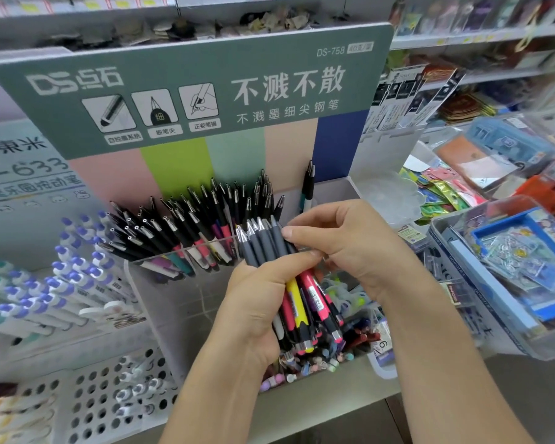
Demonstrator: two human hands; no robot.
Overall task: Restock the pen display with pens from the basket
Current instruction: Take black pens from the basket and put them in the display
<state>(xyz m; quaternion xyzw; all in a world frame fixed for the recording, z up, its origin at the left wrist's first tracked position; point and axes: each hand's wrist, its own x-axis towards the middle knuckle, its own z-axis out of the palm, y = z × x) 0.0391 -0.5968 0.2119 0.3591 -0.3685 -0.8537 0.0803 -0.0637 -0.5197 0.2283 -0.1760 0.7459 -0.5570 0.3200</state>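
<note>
Our left hand (257,302) grips a bundle of pens (289,283), its fingers (289,262) curled round the grey barrels. Our right hand (343,248) pinches the bundle's upper end, thumb and fingers closed on it. Just behind stands the clear pen display (186,248), crowded with black pens, under a green header card (193,91). Beyond run stocked shelves (462,40).

Grey metal shelves (462,40) run along the back of a shop, with yellow price tags (29,8) on their front edges and packaged goods crowded on them. To the right a clear plastic bin (462,318) holds blue stationery packs. A pale perforated rack (87,402) stands at lower left. The light is even and bright.
</note>
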